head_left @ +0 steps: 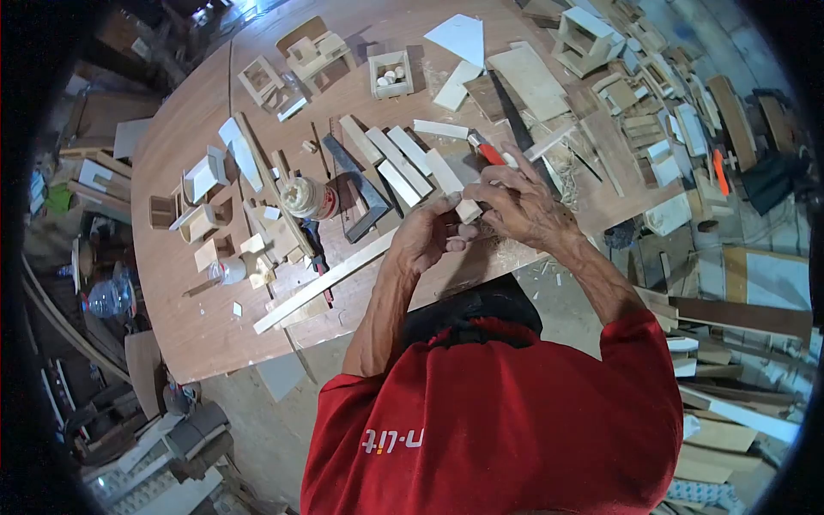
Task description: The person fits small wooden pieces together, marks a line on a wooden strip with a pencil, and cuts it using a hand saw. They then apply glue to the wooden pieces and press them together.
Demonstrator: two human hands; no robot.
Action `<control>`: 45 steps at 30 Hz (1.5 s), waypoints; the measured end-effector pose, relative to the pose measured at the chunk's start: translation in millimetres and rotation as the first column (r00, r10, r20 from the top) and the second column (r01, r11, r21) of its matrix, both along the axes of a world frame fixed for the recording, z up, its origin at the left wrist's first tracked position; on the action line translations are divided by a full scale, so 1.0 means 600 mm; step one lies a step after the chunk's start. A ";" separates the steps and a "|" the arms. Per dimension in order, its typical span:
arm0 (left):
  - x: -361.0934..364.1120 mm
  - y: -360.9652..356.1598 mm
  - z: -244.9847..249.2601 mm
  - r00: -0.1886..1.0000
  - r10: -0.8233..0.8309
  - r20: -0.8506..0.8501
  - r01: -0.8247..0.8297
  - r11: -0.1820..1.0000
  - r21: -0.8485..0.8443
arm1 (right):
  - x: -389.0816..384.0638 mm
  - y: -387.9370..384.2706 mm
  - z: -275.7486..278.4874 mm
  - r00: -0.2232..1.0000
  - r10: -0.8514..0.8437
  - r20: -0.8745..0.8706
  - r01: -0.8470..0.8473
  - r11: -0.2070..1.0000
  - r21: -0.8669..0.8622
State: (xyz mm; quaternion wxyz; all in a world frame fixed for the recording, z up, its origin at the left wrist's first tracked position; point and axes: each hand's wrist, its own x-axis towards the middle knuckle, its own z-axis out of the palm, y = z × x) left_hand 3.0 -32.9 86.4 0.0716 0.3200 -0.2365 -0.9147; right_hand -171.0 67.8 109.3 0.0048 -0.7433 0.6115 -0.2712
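Note:
A small pale wooden block [468,211] shows between my two hands, close over the front edge of the table. My left hand [425,233] closes on its left side, with the thumb up against it and the other fingers curled below. From the right, my right hand [525,206] bends its fingers over the block, knuckles up. Just past those fingers a red-handled tool [491,154] sticks out; I cannot tell whether the right hand grips it. A pale wooden strip [444,172] lies just beyond the block, in line with it.
Left of my hands are a dark try square [356,193], a glue jar [309,198] and a long strip [326,283]. A handsaw blade [512,112] and wood shavings [562,167] lie to the right. A box of round pieces [390,75] stands at the back.

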 end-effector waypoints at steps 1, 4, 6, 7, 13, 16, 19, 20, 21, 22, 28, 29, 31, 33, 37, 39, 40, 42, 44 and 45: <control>0.005 -0.003 -0.006 1.000 -0.018 -0.007 0.018 1.000 0.001 | 0.007 0.002 0.002 1.000 -0.022 -0.012 0.022 1.000 0.003; 0.018 0.003 -0.035 0.999 0.036 -0.011 -0.035 0.999 0.041 | 0.021 0.010 -0.013 0.999 -0.037 0.000 0.037 0.999 0.009; 0.021 0.011 -0.046 0.998 0.054 -0.027 -0.054 0.998 0.015 | 0.028 0.010 -0.038 0.999 -0.025 -0.030 0.026 0.999 0.032; 0.021 0.015 -0.050 0.996 0.085 -0.036 -0.085 0.996 -0.008 | 0.028 0.015 -0.046 0.999 -0.036 -0.038 0.037 0.999 0.030; 0.027 0.019 -0.086 0.987 0.152 -0.045 -0.158 0.962 -0.223 | -0.022 0.090 -0.050 0.799 -0.486 0.354 0.526 0.851 -0.017; 0.028 0.024 -0.105 0.972 0.230 -0.041 -0.230 0.913 -0.337 | -0.152 0.132 -0.123 0.599 -0.755 0.267 0.772 0.633 0.059; 0.025 0.033 -0.116 0.971 0.238 -0.008 -0.216 0.864 -0.455 | -0.258 0.158 -0.205 0.458 -0.883 0.103 0.862 0.470 0.193; 0.024 0.036 -0.119 0.970 0.241 -0.035 -0.229 0.849 -0.477 | -0.279 0.160 -0.221 0.476 -0.879 0.029 0.868 0.474 0.148; 0.022 0.037 -0.120 0.971 0.235 -0.035 -0.222 0.848 -0.481 | -0.291 0.157 -0.222 0.488 -0.872 -0.047 0.870 0.482 0.101; 0.023 0.038 -0.122 0.969 0.247 -0.008 -0.218 0.836 -0.504 | -0.299 0.153 -0.225 0.483 -0.874 -0.044 0.873 0.477 0.102; 0.025 0.050 -0.125 0.941 0.325 0.094 -0.227 0.814 -0.535 | -0.331 0.131 -0.261 0.481 -0.850 -0.215 0.870 0.430 0.243; 0.024 0.051 -0.126 0.940 0.328 0.095 -0.229 0.812 -0.536 | -0.332 0.137 -0.262 0.524 -0.812 -0.256 0.851 0.484 0.204; 0.025 0.052 -0.128 0.928 0.356 0.106 -0.247 0.804 -0.540 | -0.335 0.143 -0.268 0.567 -0.769 -0.295 0.823 0.543 0.168; 0.022 0.053 -0.127 0.924 0.365 0.111 -0.241 0.786 -0.569 | -0.332 0.146 -0.268 0.547 -0.710 -0.444 0.831 0.523 0.188; 0.016 0.046 -0.115 0.921 0.348 0.175 -0.120 0.681 -0.723 | -0.301 0.158 -0.213 0.496 -0.761 -0.417 0.856 0.348 0.383; 0.016 0.040 -0.117 0.914 0.350 0.207 -0.081 0.655 -0.751 | -0.257 0.153 -0.133 0.455 -0.868 -0.200 0.789 0.289 0.542; 0.015 0.037 -0.123 0.927 0.333 0.171 -0.097 0.653 -0.751 | -0.236 0.153 -0.113 0.465 -0.862 -0.199 0.783 0.297 0.546; 0.015 0.031 -0.122 0.950 0.291 0.114 -0.108 0.647 -0.755 | -0.193 0.150 -0.089 0.403 -0.800 0.444 0.633 0.594 0.496; 0.012 0.031 -0.105 0.957 0.281 0.075 -0.126 0.634 -0.763 | -0.150 0.142 -0.086 0.239 -0.656 0.716 0.484 0.720 0.498; 0.012 0.029 -0.105 0.960 0.275 0.057 -0.137 0.637 -0.758 | -0.127 0.137 -0.084 0.002 -0.466 0.885 0.357 0.827 0.435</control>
